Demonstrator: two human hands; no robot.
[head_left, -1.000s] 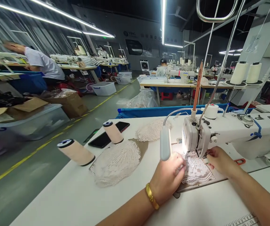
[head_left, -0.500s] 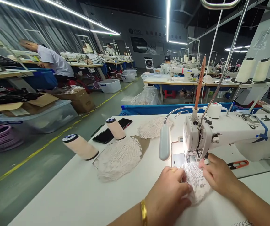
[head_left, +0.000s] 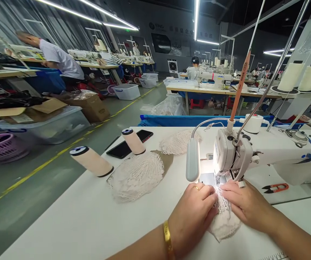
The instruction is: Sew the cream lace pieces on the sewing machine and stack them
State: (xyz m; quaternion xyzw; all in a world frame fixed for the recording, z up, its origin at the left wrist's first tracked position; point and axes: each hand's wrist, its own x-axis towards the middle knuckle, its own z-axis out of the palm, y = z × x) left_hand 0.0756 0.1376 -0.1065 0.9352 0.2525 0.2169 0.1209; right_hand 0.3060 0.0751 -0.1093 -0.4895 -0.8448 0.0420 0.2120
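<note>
A piece of white lace (head_left: 224, 216) lies under the head of the white sewing machine (head_left: 222, 151), its far end at the presser foot. My left hand (head_left: 195, 213), with a ring and a gold bangle, has its fingers bent and pressed together on the lace's left edge. From the other side my right hand (head_left: 249, 206) holds the right edge, its fingers close to the needle area and partly behind a machine knob. The fingertips nearly meet over the lace. A grey lamp (head_left: 192, 159) lights this spot.
Lace pieces (head_left: 137, 177) lie left on the table, with two thread cones (head_left: 92, 161) and a black phone (head_left: 117, 148) beside them. Orange thread snips (head_left: 276, 188) rest right of my right hand. Across the aisle a person (head_left: 60, 57) sits bent at another machine.
Both hands have drawn closer together over the lace near the presser foot. My right fingers have moved left, and the lace looks narrower between the hands. The view has shifted slightly.
</note>
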